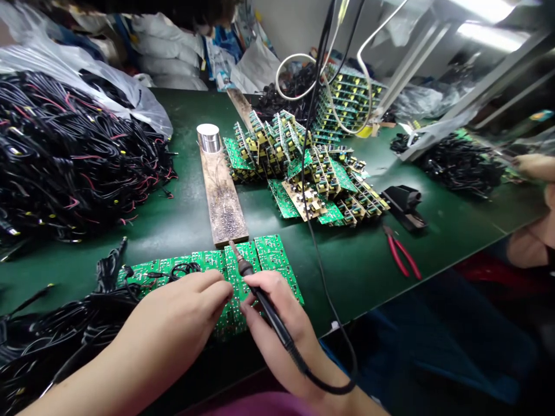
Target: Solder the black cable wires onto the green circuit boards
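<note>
My right hand [277, 326] grips a black soldering iron [264, 300] like a pen, with its tip over the green circuit boards [275, 254] laid in a row on the bench. My left hand [186, 306] rests on the same boards just beside the iron, fingertips pinched together. Whatever they may hold is too small to tell. A black wire [184, 267] with attached leads lies across the boards near my left hand, and a heap of black wires [65, 329] sits at its left.
A wooden plank [222, 196] with a metal tin [208, 137] lies on the green bench [359, 271]. Beyond are stacked populated boards [303, 173], large black-and-red wire heaps [73, 156], red-handled pliers [403, 254] and an iron stand [405, 205]. Another person's hand [535, 167] is at right.
</note>
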Available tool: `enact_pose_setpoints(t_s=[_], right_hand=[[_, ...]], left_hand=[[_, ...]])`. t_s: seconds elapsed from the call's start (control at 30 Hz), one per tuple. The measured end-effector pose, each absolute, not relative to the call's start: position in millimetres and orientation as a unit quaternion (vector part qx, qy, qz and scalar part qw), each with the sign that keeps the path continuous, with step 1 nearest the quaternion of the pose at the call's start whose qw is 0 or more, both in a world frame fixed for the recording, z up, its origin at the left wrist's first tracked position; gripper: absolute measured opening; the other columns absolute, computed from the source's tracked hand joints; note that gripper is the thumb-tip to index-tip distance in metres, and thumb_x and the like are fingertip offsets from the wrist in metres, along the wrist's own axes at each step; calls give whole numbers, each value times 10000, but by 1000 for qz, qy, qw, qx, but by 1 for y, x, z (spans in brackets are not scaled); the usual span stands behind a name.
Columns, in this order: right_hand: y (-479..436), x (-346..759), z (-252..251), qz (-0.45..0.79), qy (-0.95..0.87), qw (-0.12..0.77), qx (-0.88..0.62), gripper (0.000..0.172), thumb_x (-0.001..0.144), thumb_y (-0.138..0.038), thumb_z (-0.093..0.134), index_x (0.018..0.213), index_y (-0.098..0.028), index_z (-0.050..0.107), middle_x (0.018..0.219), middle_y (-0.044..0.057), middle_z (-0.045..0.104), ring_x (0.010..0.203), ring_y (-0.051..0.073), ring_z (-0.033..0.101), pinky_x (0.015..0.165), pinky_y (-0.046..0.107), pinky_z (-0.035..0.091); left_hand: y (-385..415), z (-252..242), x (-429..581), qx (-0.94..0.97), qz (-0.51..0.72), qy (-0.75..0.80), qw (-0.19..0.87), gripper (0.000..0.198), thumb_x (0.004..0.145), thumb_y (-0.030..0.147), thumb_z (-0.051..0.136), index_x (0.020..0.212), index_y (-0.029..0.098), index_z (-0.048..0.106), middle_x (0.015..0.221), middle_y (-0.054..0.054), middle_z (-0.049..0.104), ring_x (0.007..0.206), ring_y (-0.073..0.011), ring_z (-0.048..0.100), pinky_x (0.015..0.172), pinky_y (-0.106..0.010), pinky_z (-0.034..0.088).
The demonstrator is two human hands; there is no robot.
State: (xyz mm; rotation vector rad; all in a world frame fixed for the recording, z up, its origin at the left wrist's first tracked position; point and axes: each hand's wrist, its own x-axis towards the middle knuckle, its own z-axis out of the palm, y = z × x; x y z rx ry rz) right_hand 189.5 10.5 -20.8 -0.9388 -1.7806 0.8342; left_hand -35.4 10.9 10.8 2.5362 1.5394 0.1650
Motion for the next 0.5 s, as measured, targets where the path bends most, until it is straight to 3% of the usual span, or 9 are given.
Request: enact_pose_setpoints(t_s=[0.2, 0.5], right_hand=[[-2, 232, 2, 304, -720, 441, -442, 342, 1077, -95, 704, 1329, -326, 713, 1261, -16, 777, 1166, 132, 778, 1092, 202, 620], [-31, 259, 8, 324, -692, 411, -497, 210, 1058, -227, 738, 1220, -344, 807, 1014, -32, 877, 873, 156, 867, 858, 208, 699]], left_hand=[[7, 1, -28, 883, 18, 469, -26, 207, 982, 83, 635, 854, 239, 682, 837, -38, 702, 750, -272, 703, 712, -420, 579], [10, 10, -28, 892, 27, 451, -15, 309, 1033, 117, 500, 814, 237, 683, 806, -47, 700, 716, -289, 666, 689, -451, 518]])
